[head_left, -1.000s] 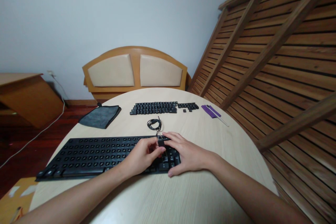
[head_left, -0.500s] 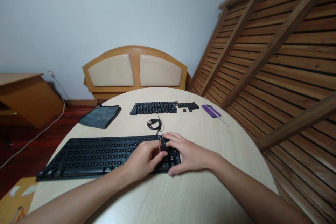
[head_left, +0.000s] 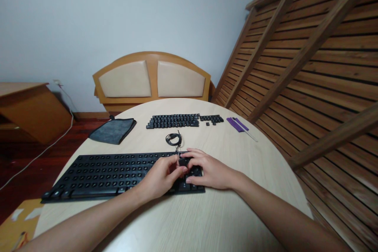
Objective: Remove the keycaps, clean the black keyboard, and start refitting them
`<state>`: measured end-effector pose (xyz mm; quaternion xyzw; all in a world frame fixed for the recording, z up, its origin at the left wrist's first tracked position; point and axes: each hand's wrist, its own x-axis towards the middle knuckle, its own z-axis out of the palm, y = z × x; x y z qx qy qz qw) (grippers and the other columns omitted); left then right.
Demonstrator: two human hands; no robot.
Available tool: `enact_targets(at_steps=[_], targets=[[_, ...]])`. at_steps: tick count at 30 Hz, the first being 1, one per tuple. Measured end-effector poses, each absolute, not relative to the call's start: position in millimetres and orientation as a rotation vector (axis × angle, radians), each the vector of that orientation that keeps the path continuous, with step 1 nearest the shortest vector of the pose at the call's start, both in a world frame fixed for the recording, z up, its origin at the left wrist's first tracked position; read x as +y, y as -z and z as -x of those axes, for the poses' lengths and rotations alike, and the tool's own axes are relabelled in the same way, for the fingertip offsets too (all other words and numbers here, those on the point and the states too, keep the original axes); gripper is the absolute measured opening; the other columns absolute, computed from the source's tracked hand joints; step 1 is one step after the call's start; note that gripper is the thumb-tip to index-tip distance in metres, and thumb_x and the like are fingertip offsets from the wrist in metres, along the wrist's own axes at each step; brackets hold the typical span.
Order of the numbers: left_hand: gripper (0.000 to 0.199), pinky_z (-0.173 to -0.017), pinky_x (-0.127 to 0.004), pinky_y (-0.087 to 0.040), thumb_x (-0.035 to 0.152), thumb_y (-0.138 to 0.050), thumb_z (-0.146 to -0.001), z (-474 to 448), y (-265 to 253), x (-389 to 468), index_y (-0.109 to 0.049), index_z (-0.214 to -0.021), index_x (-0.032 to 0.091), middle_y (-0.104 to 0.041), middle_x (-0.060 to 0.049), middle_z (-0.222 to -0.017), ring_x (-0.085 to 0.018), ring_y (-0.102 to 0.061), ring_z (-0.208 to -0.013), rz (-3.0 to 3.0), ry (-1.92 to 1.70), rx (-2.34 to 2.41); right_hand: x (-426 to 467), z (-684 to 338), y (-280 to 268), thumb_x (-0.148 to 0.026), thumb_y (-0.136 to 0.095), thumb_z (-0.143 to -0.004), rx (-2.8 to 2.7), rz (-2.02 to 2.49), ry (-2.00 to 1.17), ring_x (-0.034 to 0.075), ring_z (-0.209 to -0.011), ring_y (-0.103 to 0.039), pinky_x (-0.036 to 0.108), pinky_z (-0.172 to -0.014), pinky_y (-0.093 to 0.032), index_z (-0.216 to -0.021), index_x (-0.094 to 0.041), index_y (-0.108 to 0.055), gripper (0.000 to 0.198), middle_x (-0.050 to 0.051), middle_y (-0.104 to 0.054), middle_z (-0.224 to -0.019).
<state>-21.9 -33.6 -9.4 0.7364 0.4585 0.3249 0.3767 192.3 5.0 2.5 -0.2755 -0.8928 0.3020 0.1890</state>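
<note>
A black keyboard (head_left: 97,174) lies along the near side of the table, with most of its key posts bare. Over its right end, my left hand (head_left: 161,177) is closed in a pinch on a thin wire keycap puller (head_left: 180,152), mostly hidden by the fingers. My right hand (head_left: 209,171) bends in from the right, its fingertips closed around a small black keycap (head_left: 183,161) beside the wire. Some keys still sit on the number pad below the hands. A coiled cable (head_left: 173,139) lies just behind the keyboard.
Removed keycaps (head_left: 173,121) stand in rows at the back, with a smaller group (head_left: 212,119) beside them. A dark grey cloth (head_left: 112,131) lies left. On the right are a purple cloth (head_left: 235,125) and a thin metal rod (head_left: 251,136). Wooden slats (head_left: 310,86) lean at the right.
My right hand has shifted slightly up, its thumb drawing in from the keyboard's front edge. My left hand has moved slightly left, and the dark keycap sits a little higher between the hands.
</note>
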Motion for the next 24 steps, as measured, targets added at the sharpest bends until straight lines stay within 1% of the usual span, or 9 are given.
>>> enact_targets(at_steps=[6, 13, 15, 19, 20, 24], targets=[[0.022, -0.060, -0.024, -0.040, 0.031, -0.054, -0.093, 20.6, 13.8, -29.7, -0.057, -0.078, 0.016, -0.058, 0.001, -0.070, -0.014, -0.051, -0.065, -1.735, -0.894, 1.073, 3.6, -190.9, -1.1, -0.035, -0.078, -0.080, -2.468, 0.822, -0.891, 0.026, -0.142, -0.037, 0.046, -0.116, -0.032, -0.088, -0.022, -0.072, 0.017, 0.008, -0.059, -0.138], [0.025, -0.062, -0.025, -0.044, 0.035, -0.057, -0.093, 20.0, 15.1, -27.5, -0.055, -0.076, 0.017, -0.059, 0.001, -0.070, -0.014, -0.053, -0.065, -1.648, -0.970, 1.011, 5.8, -189.8, 1.7, -0.035, -0.081, -0.076, -2.448, 0.799, -0.930, 0.026, -0.142, -0.036, 0.044, -0.116, -0.030, -0.089, -0.023, -0.072, 0.021, 0.006, -0.060, -0.136], [0.025, -0.063, -0.025, -0.044, 0.036, -0.058, -0.093, 20.7, 14.6, -27.5, -0.057, -0.077, 0.017, -0.060, 0.001, -0.071, -0.014, -0.054, -0.066, -1.656, -0.992, 1.000, 5.6, -188.5, 2.5, -0.033, -0.081, -0.075, -2.423, 0.790, -0.939, 0.026, -0.142, -0.037, 0.044, -0.116, -0.030, -0.088, -0.022, -0.071, 0.021, 0.006, -0.063, -0.130], [0.025, -0.064, -0.025, -0.044, 0.036, -0.060, -0.092, 22.1, 13.9, -26.9, -0.061, -0.078, 0.016, -0.061, 0.000, -0.071, -0.014, -0.054, -0.066, -1.690, -1.016, 1.025, 3.9, -184.8, 0.9, -0.024, -0.080, -0.074, -2.352, 0.770, -0.980, 0.024, -0.139, -0.041, 0.044, -0.116, -0.028, -0.085, -0.022, -0.068, 0.016, 0.005, -0.072, -0.106], [0.025, -0.064, -0.025, -0.044, 0.037, -0.060, -0.092, 22.2, 13.8, -26.5, -0.061, -0.079, 0.016, -0.061, 0.000, -0.071, -0.014, -0.055, -0.066, -1.685, -1.018, 1.027, 3.3, -184.0, -0.3, -0.021, -0.079, -0.075, -2.334, 0.780, -1.001, 0.024, -0.139, -0.042, 0.045, -0.116, -0.027, -0.085, -0.022, -0.067, 0.016, 0.005, -0.072, -0.105], [0.027, -0.062, -0.026, -0.045, 0.041, -0.059, -0.092, 21.7, 14.4, -25.1, -0.061, -0.084, 0.015, -0.063, 0.000, -0.072, -0.015, -0.056, -0.066, -1.637, -1.013, 1.047, 2.1, -182.4, -4.1, -0.019, -0.078, -0.075, -2.265, 0.834, -1.069, 0.025, -0.137, -0.044, 0.047, -0.115, -0.028, -0.086, -0.021, -0.067, 0.015, 0.008, -0.068, -0.120]])
